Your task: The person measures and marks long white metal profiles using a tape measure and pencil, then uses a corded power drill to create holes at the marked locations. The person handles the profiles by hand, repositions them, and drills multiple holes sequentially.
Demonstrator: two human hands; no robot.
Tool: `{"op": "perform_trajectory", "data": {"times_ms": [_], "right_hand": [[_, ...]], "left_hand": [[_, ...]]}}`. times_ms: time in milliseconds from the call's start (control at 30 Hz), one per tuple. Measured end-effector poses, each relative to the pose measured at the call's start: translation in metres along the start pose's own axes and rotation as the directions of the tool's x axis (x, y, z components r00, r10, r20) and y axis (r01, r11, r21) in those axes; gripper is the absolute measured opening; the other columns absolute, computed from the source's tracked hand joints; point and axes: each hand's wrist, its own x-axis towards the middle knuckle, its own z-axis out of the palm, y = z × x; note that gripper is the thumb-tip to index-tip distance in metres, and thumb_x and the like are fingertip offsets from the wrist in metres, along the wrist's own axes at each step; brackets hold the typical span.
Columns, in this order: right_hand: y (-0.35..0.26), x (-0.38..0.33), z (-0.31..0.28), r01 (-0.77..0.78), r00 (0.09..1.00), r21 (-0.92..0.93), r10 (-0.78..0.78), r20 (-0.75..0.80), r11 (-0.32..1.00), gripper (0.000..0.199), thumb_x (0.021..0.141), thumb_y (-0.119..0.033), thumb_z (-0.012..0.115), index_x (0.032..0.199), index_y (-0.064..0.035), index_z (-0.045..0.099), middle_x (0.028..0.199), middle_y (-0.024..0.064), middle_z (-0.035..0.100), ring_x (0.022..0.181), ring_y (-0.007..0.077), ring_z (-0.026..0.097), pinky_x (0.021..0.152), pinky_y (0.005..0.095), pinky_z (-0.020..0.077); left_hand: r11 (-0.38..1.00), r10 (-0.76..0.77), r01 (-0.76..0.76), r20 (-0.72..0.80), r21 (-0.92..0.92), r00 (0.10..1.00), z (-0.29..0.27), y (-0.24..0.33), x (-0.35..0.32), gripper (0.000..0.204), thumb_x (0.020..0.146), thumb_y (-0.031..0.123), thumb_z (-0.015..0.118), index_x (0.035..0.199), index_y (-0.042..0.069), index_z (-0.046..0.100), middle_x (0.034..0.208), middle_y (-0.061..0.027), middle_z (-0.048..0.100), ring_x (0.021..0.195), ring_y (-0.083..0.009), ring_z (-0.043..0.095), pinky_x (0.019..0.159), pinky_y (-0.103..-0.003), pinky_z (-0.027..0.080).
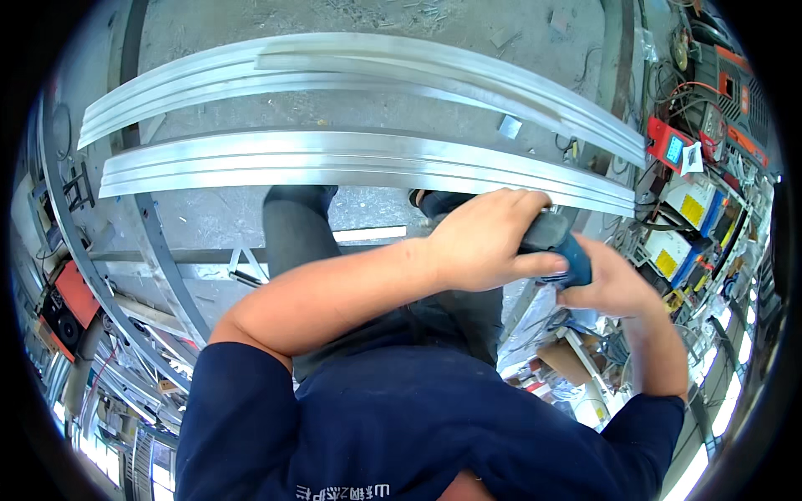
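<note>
The power tool (558, 247) is blue with a grey top. The left hand (489, 240) wraps its fingers over it. The right hand (610, 282) grips it from below. Shiny metal strips (359, 163) lie just past the fingertips.

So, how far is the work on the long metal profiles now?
Done: two stacks of long metal profiles lie side by side on the frame. In hand: the left hand and the right hand both grip a blue power tool at the near stack's right end. Left: no worked mark is visible, so progress on the profiles cannot be judged.
</note>
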Motion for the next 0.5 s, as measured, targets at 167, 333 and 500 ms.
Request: {"op": "perform_trajectory", "data": {"times_ms": [167,333,500], "right_hand": [[0.020,-0.054,-0.010,-0.063,0.996,0.308,0.077,-0.033,0.949,0.063,0.069,0.000,0.074,0.130,0.0029,0.058,0.102,0.0126,0.069,0.091,0.0190,0.069,0.076,0.0316,0.0563],[0.048,-0.050,-0.039,0.079,0.995,0.454,-0.044,-0.085,0.887,0.055,0.069,-0.012,0.077,0.119,0.0040,0.063,0.097,0.0154,0.071,0.071,0.0195,0.067,0.067,0.0334,0.0557],[0.056,-0.030,-0.080,0.156,0.988,0.448,-0.141,-0.067,0.880,0.054,0.070,-0.016,0.080,0.117,0.0035,0.062,0.095,0.0140,0.069,0.070,0.0191,0.066,0.066,0.0328,0.0542]], "left_hand": [[0.954,-0.156,0.170,-0.077,0.247,0.985,-0.018,0.008,-0.042,0.072,0.089,0.050,0.075,0.137,0.000,0.055,0.129,-0.0239,0.063,0.125,-0.0413,0.057,0.108,-0.047,0.046],[0.766,-0.544,0.558,-0.140,0.319,0.827,-0.037,-0.003,-0.083,0.053,0.093,0.049,0.069,0.114,0.001,0.070,0.111,-0.0182,0.072,0.108,-0.0346,0.068,0.094,-0.044,0.054],[0.090,-0.892,0.645,-0.227,0.759,0.392,-0.012,0.030,-0.135,0.058,0.095,0.058,0.063,0.113,0.003,0.069,0.109,-0.0212,0.073,0.103,-0.0385,0.069,0.091,-0.047,0.055]]}}
